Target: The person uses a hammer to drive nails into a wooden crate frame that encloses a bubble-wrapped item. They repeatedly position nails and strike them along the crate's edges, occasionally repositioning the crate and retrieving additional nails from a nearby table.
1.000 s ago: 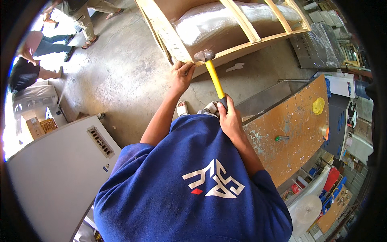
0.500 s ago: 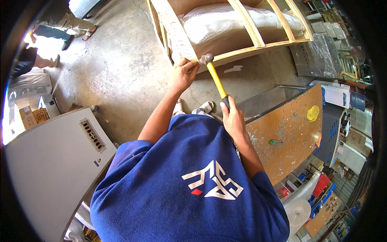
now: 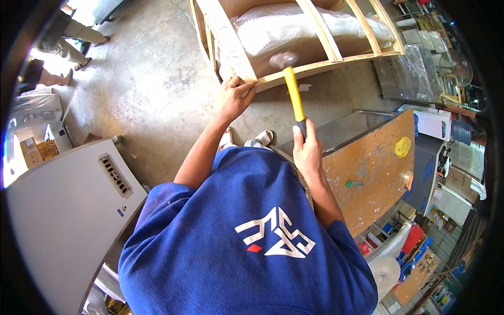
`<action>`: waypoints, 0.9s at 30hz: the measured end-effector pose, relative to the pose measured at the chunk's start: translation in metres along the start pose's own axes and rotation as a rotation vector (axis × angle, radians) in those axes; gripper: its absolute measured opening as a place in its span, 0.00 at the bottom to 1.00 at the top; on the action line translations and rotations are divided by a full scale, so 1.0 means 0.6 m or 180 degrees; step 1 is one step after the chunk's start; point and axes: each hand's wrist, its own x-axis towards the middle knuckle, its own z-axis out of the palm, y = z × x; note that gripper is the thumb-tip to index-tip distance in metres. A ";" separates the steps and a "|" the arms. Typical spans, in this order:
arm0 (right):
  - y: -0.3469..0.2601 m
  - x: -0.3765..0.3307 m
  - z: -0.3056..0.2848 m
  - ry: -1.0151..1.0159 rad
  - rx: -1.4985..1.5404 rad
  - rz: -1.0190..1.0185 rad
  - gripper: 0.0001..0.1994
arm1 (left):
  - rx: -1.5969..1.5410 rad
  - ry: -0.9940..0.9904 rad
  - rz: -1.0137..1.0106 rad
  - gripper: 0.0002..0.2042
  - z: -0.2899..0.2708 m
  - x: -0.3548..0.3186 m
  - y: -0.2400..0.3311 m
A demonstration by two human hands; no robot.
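Observation:
My right hand (image 3: 308, 153) grips the black end of a hammer (image 3: 294, 95) with a yellow handle. Its metal head, slightly blurred, is raised just right of the near left corner of a wooden crate (image 3: 324, 35). At that corner, my left hand (image 3: 234, 100) is closed with thumb and fingertips pinched against the wood. Whatever the pinch may hold is too small to make out. Inside the crate, behind its slats, lies a large item in white bubble wrap (image 3: 278, 27).
A worn brown board (image 3: 367, 178) on a bench to my right carries a yellow roll (image 3: 402, 147) and a green-handled tool (image 3: 354, 184). A large white cabinet (image 3: 58, 210) stands at left. Legs of other people (image 3: 79, 42) show at far left. Plastic-wrapped goods (image 3: 412, 73) stand right of the crate.
The hammer head has lifted away from my left hand, up and to the right. My right hand has shifted slightly right. My left hand stays pinched at the crate's corner.

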 end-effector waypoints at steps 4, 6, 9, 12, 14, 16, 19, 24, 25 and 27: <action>-0.002 -0.007 0.006 0.0280 0.0126 -0.0055 0.18 | -0.0139 0.0442 -0.0463 0.12 -0.010 -0.034 0.000; 0.018 -0.017 0.018 -0.0118 -0.0261 0.0082 0.18 | -0.0323 0.0493 -0.0940 0.12 -0.025 -0.057 0.006; 0.015 -0.008 0.002 -0.0404 -0.0461 0.0174 0.17 | -0.0154 0.0436 -0.1254 0.11 -0.040 -0.102 -0.023; -0.031 0.012 -0.034 0.0289 0.0057 -0.0238 0.13 | -0.0099 0.0358 -0.1483 0.09 -0.053 -0.152 -0.050; -0.011 0.015 -0.031 0.0800 0.0822 -0.0276 0.11 | -0.0059 0.0309 -0.1652 0.09 -0.062 -0.167 -0.054; 0.016 -0.006 0.003 0.1047 0.0955 -0.0209 0.12 | -0.0061 0.0221 -0.1762 0.08 -0.069 -0.169 -0.060; 0.030 -0.025 0.034 0.0224 -0.0065 -0.0056 0.14 | -0.0019 0.0212 -0.1783 0.08 -0.077 -0.167 -0.067; -0.004 -0.015 0.018 0.0336 0.0179 -0.0059 0.14 | -0.0003 0.0124 -0.1875 0.08 -0.086 -0.175 -0.076; -0.012 -0.008 -0.001 0.0427 0.0411 0.0087 0.13 | 0.0004 0.0137 -0.1861 0.08 -0.087 -0.170 -0.081; -0.044 0.001 -0.006 0.1107 0.1946 -0.0182 0.13 | 0.0009 0.0086 -0.1837 0.09 -0.090 -0.166 -0.082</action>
